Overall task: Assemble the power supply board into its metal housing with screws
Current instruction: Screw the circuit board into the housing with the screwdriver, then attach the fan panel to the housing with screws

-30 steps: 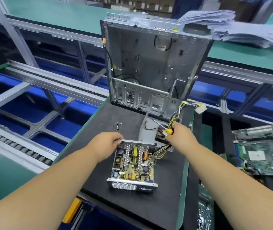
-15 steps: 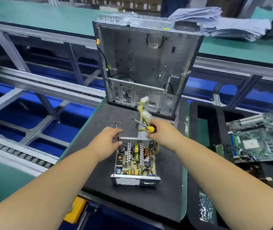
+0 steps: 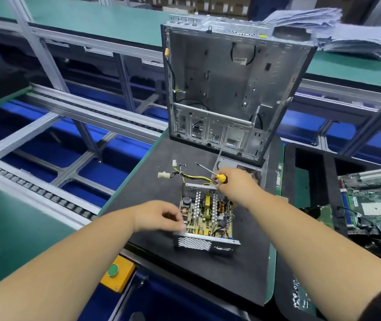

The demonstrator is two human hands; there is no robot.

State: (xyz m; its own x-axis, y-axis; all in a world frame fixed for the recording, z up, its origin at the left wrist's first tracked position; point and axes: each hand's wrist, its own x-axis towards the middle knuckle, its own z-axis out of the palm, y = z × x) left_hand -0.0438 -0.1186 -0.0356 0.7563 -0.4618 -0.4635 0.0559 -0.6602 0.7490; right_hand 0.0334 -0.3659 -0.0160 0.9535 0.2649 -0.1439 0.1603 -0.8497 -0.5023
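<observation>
Left hand: my left hand (image 3: 161, 216) sits at 9 o'clock of the open grey metal housing with perforated end walls (image 3: 205, 243), fingers curled, fingertips touching its left edge; whether they pinch anything I cannot tell.
Right hand: my right hand (image 3: 237, 185) grips the yellow-and-black-handled screwdriver (image 3: 210, 172) at the housing's far right corner; the shaft points toward 10 o'clock, its tip above the mat.
Board: the tan power supply circuit board with silver heat sinks, a yellow transformer and a copper coil (image 3: 205, 213) lies inside the housing, flat on its floor.
Housing place: it rests on the black foam work mat (image 3: 196, 274), near the mat's middle.
Cables: the yellow, black and red wire bundle with white plastic connectors (image 3: 184, 174) runs out of the housing's far end toward 11 o'clock and lies on the mat.
Screws: small loose silver screws (image 3: 183, 164) lie on the mat at 12 o'clock of the housing, just beside the connectors.
Case: a bare grey steel computer case (image 3: 231, 89) stands upright at the mat's far end, open side facing me.
Right side: a green motherboard (image 3: 374, 202) lies at 3 o'clock in a black tray.
Near edge: a yellow box with a green push button (image 3: 117, 273) sits at 7 o'clock, under the bench edge.
</observation>
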